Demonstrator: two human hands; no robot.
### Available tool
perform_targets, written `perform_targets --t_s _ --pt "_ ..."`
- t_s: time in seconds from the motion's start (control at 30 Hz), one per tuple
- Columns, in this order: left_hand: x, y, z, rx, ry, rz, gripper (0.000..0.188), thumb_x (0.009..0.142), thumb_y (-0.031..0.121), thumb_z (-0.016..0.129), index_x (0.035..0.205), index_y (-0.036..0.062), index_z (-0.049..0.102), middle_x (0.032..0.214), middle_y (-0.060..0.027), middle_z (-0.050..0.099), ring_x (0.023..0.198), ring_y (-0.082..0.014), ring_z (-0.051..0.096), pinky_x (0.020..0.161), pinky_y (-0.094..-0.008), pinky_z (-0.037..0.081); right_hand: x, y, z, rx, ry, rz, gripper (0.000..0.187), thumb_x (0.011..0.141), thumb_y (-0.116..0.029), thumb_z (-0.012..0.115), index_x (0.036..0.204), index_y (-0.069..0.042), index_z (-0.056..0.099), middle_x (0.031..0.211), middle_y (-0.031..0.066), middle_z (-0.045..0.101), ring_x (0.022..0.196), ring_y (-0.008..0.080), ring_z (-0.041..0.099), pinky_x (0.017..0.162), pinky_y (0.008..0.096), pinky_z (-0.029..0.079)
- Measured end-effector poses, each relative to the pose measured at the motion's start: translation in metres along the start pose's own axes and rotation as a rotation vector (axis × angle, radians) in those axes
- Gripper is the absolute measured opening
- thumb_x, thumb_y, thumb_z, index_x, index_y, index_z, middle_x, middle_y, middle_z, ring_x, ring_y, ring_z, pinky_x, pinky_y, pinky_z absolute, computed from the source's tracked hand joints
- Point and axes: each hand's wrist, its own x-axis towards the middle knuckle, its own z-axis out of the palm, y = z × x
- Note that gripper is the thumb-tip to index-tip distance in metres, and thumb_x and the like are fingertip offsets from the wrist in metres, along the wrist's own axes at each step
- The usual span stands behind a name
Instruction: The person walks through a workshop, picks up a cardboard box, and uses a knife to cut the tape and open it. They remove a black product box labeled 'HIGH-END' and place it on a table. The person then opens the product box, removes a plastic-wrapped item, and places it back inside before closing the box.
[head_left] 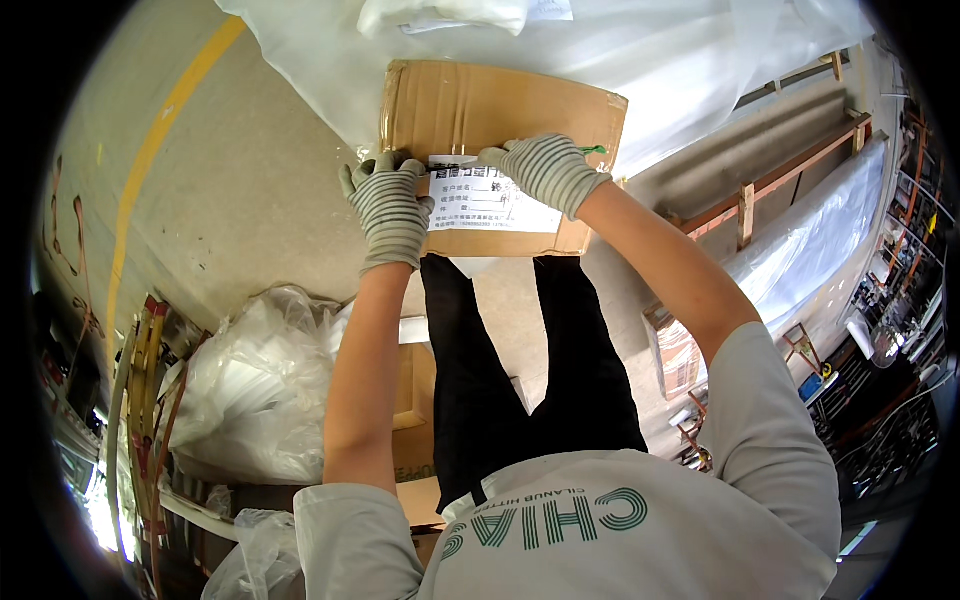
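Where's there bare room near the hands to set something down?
Bare floor lies between the yellow line, the left hand and the clear plastic wrap. The cardboard box has a bare strip between the white label and its far edge. Crowded: lower left, with that wrap and poles; right, with a wooden frame.

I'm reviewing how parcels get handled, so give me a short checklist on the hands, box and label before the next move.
1. Gloves on both hands: ok; the left hand and right hand wear striped ones.
2. Left hand at the cardboard box: ok, by the label's left edge.
3. White label fully uncovered: not ok; the right hand hides part of it.
4. Label stuck down: cannot tell.
5. Green item beside the right hand gripped: cannot tell.
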Motion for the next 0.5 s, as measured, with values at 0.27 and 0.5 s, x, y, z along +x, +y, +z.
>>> perform_targets --t_s 0.27,0.5 --pt "0.003 0.000 0.001 -0.025 -0.002 -0.005 0.040 0.055 0.022 0.083 0.091 0.0183 0.067 0.110 -0.0021 0.061 0.112 -0.0310 0.050 0.112 -0.0467 0.021 -0.005 0.007 0.013 -0.093 -0.014 0.021 0.029 0.087 -0.007 0.051 0.115 -0.013 0.057 0.085 0.0055 0.064 0.074 0.0225 0.066 0.061 0.0353 0.054" --pt "0.003 0.001 -0.003 -0.017 -0.024 -0.004 0.043 0.052 0.022 0.085 0.092 0.0191 0.068 0.110 -0.0001 0.062 0.113 -0.0321 0.049 0.110 -0.0465 0.025 -0.047 0.041 0.019 -0.124 -0.172 0.097 0.033 0.087 -0.006 0.049 0.118 -0.016 0.053 0.088 0.0052 0.064 0.078 0.0228 0.067 0.062 0.0368 0.055"
